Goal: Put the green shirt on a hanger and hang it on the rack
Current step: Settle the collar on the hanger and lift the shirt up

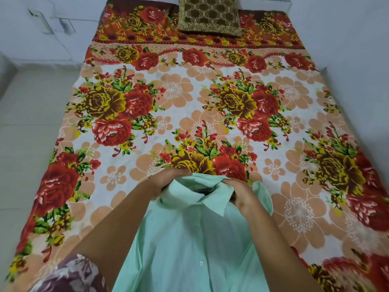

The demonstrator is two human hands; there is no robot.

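The pale green button-up shirt (189, 239) is held up over the near end of the bed, front side facing me, its buttons running down the middle. My left hand (156, 183) grips the left side of the collar. My right hand (242, 193) grips the right side of the collar. Something dark shows inside the neck opening (203, 189); I cannot tell what it is. No hanger or rack is plainly visible.
The bed carries a floral sheet (189, 106) of red and yellow roses. A brown patterned cushion (209, 15) lies at the far end. Pale floor (27, 123) runs along the left, white wall behind and to the right.
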